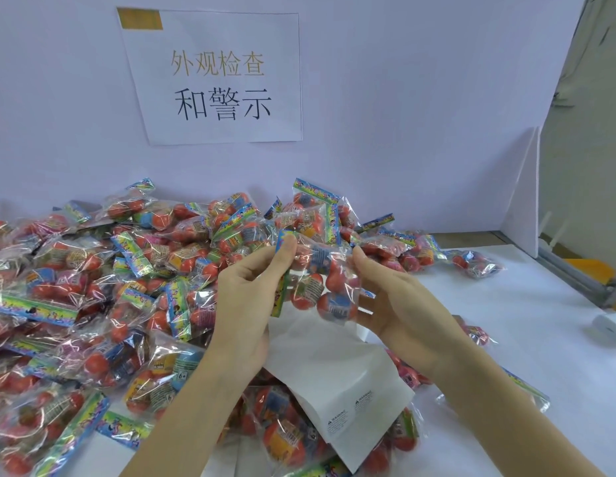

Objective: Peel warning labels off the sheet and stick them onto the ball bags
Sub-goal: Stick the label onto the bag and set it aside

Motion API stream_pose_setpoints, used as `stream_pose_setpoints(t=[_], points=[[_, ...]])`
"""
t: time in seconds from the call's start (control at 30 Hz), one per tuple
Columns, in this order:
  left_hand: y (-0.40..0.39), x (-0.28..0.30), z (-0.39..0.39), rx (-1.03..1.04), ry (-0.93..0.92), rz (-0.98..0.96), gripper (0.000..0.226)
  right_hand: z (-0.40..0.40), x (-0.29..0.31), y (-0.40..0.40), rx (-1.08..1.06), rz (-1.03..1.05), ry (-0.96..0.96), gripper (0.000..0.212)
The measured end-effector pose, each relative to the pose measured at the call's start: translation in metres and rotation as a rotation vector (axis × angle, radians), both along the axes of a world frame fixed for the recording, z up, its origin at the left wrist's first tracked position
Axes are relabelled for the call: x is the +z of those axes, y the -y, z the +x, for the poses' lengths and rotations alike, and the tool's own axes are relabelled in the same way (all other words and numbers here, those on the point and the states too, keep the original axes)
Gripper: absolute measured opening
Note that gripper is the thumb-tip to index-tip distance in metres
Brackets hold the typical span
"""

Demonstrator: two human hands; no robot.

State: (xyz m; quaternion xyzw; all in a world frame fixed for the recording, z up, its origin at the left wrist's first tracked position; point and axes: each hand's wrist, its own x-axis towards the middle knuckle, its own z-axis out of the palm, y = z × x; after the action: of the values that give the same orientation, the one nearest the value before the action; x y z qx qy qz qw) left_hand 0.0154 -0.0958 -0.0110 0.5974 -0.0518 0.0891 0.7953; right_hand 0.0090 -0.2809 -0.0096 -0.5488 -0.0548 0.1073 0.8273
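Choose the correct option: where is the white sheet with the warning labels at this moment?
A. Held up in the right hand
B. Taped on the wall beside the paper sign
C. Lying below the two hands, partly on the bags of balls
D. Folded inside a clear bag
C: the white label sheet lies under both hands on the piled bags, while the left hand and right hand hold a clear plastic bag of red balls.

My left grip (pixel 246 290) covers the header edge of the ball bag (pixel 320 284) I hold, and my right grip (pixel 392 297) hides its far side. Below my grips, the label sheet (pixel 334 366) is partly under my wrists; its warning labels (pixel 351 413) are too small to read. The pile of bags (pixel 76 287) to my left runs off the picture's edge.
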Motion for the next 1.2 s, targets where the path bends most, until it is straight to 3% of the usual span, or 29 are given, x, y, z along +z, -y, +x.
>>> stream_pose_setpoints(t=[0.13,0.27,0.43,0.53,0.6,0.7,0.83,0.9,1.0,1.03,1.1,1.2], points=[[-0.005,-0.003,0.003,0.117,-0.064,-0.087,0.024,-0.001,-0.001,-0.003,0.065,-0.196,0.118,0.054],[-0.003,-0.007,0.005,0.248,-0.040,-0.031,0.039,-0.005,-0.006,-0.004,0.087,-0.445,0.263,0.037],[-0.003,-0.009,0.005,0.104,0.076,0.280,0.038,0.000,-0.006,0.003,-0.032,-0.339,0.218,0.018],[-0.003,-0.007,0.005,0.109,0.088,0.332,0.039,0.001,-0.002,0.008,0.031,-0.289,0.212,0.021],[-0.004,-0.003,0.004,0.056,0.074,0.273,0.039,0.001,-0.001,0.009,0.094,-0.231,0.191,0.018],[-0.008,0.000,0.005,-0.112,-0.039,-0.012,0.043,0.003,-0.002,0.010,0.161,-0.090,0.112,0.012],[-0.011,-0.006,0.010,-0.059,-0.072,0.073,0.036,0.002,-0.005,0.007,0.044,-0.112,0.120,0.016],[-0.009,-0.007,0.013,0.045,-0.073,0.115,0.029,0.002,-0.008,0.004,-0.158,-0.228,0.249,0.025],[-0.009,-0.006,0.018,-0.062,-0.144,0.032,0.063,0.004,-0.015,0.002,-0.458,-0.592,0.637,0.041],[-0.010,-0.004,0.019,-0.166,-0.174,-0.060,0.070,0.004,-0.016,0.001,-0.497,-0.704,0.770,0.044],[-0.011,-0.004,0.019,-0.302,-0.122,-0.156,0.059,0.004,-0.021,-0.002,-0.500,-0.845,0.951,0.049],[-0.008,-0.008,0.017,-0.243,0.033,-0.107,0.042,0.004,-0.022,-0.001,-0.397,-0.899,0.945,0.066]])
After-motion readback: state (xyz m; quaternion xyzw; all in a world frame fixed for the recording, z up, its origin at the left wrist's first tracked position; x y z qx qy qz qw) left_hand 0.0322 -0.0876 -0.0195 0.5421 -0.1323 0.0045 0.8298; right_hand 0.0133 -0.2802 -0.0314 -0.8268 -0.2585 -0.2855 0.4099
